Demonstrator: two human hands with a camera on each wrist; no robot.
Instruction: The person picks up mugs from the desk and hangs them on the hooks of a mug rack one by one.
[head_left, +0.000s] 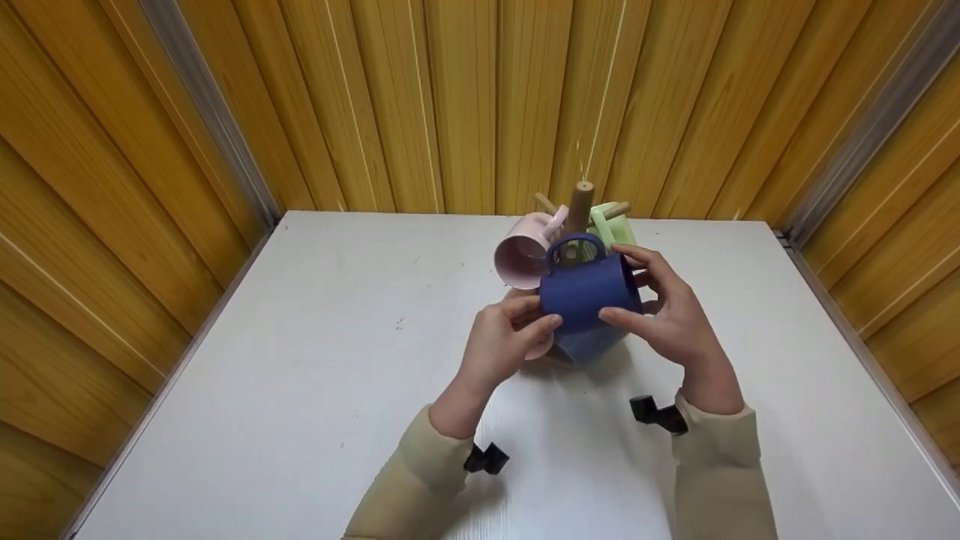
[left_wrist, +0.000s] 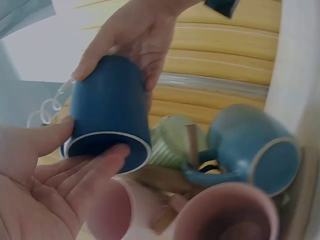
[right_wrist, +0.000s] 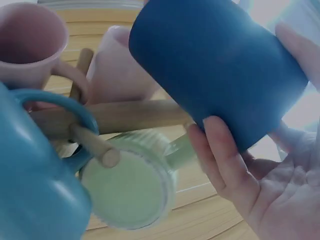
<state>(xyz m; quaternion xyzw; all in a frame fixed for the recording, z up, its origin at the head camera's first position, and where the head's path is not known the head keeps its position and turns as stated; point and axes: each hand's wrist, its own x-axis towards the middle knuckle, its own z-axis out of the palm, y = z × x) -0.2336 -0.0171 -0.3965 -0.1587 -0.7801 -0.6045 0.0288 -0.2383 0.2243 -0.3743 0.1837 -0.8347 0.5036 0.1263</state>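
Observation:
A dark blue mug [head_left: 581,296] is held sideways in the air between both hands, its handle pointing up and away. My left hand [head_left: 495,341] pinches its left end, where the left wrist view shows a pale ring round the edge. At the other end my right hand [head_left: 679,322] grips the mug, thumb in front and fingers behind. Just beyond stands a wooden mug tree [head_left: 581,206]. On it hang a pink mug [head_left: 529,232], a light green mug [head_left: 619,234] and a lighter blue mug [left_wrist: 237,132]. A second pink mug [left_wrist: 112,207] shows lower down, mostly hidden in the head view.
The tree stands on a white table [head_left: 360,337], right of its middle and toward the back. Yellow wood-panelled walls [head_left: 465,105] close off the back and both sides. A small black device [head_left: 487,459] sits at each wrist.

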